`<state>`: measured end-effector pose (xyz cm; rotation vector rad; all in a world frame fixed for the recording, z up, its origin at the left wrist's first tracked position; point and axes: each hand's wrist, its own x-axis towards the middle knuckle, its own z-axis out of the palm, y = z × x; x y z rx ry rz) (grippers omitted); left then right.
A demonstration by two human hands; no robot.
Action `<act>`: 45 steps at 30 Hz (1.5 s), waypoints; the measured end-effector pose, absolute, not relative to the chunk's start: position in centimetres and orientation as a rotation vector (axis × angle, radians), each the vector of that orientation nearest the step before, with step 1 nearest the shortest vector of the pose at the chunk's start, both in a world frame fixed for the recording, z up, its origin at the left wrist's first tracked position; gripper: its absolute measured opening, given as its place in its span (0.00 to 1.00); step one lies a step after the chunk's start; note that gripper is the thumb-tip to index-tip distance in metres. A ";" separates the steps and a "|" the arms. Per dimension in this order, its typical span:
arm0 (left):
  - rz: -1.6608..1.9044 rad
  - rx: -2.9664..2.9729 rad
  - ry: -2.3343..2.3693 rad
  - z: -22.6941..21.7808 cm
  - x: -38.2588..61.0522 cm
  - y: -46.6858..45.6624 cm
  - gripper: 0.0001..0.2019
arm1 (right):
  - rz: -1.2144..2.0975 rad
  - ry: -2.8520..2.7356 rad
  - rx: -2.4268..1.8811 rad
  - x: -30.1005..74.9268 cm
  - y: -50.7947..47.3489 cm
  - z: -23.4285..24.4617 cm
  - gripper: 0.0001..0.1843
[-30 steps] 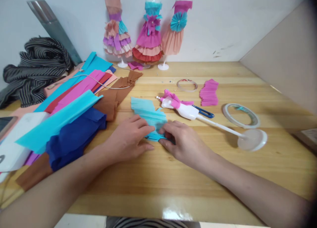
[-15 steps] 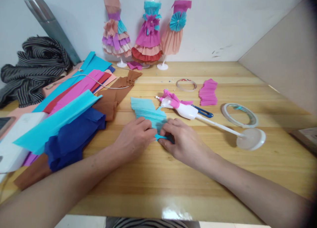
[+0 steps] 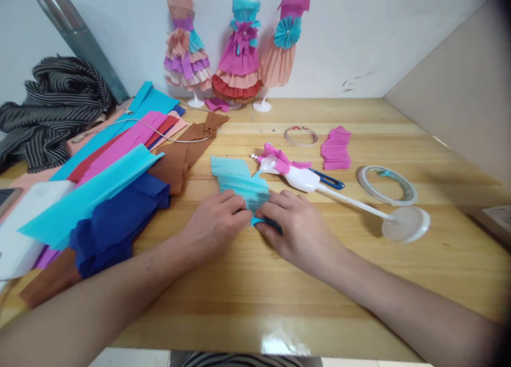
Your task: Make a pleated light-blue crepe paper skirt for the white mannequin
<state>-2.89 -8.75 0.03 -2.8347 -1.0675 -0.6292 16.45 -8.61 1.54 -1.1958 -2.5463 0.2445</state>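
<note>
A piece of light blue crepe paper [image 3: 239, 178] lies on the table in front of me, its near edge rolled or folded up. My left hand [image 3: 219, 220] is closed on the left part of that edge, and my right hand [image 3: 297, 223] pinches the right part, fingertips close together. Under the fingers, much of the fold is hidden. Just beyond my right hand, a small white mannequin [image 3: 301, 178] lies on its side, pink crepe paper [image 3: 281, 164] wrapped about its upper body. A dark blue cutter [image 3: 327, 180] lies partly behind it.
Left are stacked crepe sheets, including a dark blue one [image 3: 120, 223], and a white box [image 3: 19, 228]. Right are two tape rolls [image 3: 361, 178] [image 3: 287, 138] and a pleated pink piece [image 3: 336, 148]. Three dressed mannequins [image 3: 241, 53] stand against the wall.
My right fingers have shifted slightly, now lying flatter over the folded edge of the blue paper. My left hand keeps its grip almost unmoved.
</note>
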 end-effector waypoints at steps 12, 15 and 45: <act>-0.655 -2.864 -1.101 0.0 -2.9 -8.8 0.13 | 0.148 -2.559 -1.096 16.3 -8.9 1.6 0.09; -0.709 -2.924 -1.125 0.1 -3.1 -8.8 0.13 | 0.138 -2.558 -1.073 16.3 -8.8 1.4 0.12; -1.197 -2.709 -1.697 0.3 -5.1 -7.2 0.11 | 0.323 -2.500 -1.232 16.6 -8.2 1.1 0.11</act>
